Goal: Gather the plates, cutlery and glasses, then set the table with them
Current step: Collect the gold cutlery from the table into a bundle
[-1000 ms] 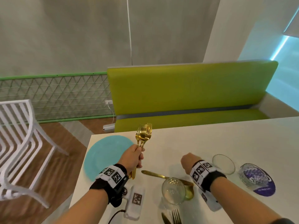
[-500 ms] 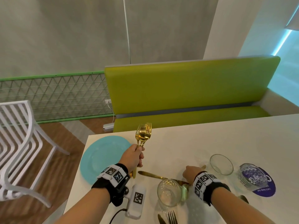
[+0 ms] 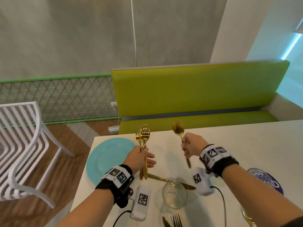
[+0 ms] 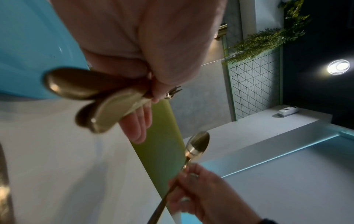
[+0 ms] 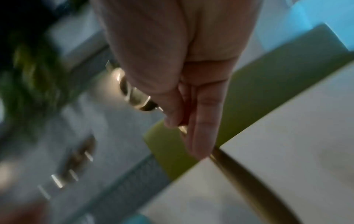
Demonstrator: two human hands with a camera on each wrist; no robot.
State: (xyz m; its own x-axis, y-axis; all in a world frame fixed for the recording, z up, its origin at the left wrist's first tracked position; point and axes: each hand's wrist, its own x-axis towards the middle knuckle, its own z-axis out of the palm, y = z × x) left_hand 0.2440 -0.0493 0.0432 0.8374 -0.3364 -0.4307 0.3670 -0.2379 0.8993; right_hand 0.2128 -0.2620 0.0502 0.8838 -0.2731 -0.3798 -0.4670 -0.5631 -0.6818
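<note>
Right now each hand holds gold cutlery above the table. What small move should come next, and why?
Probably bring the right hand leftward and slip its gold spoon into the bundle of forks and spoon that the left hand grips upright. The left fingers stand partly open beside the handles, as if to receive it. A gold knife lies on the table for afterwards.

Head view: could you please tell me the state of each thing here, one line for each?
Left hand: grips cutlery bundle, upright.
Right hand: pinches spoon, bowl up.
Knife: flat on table.
Plate: flat, bare.
Glass: upright, looks empty.
Fork: flat at near edge.
</note>
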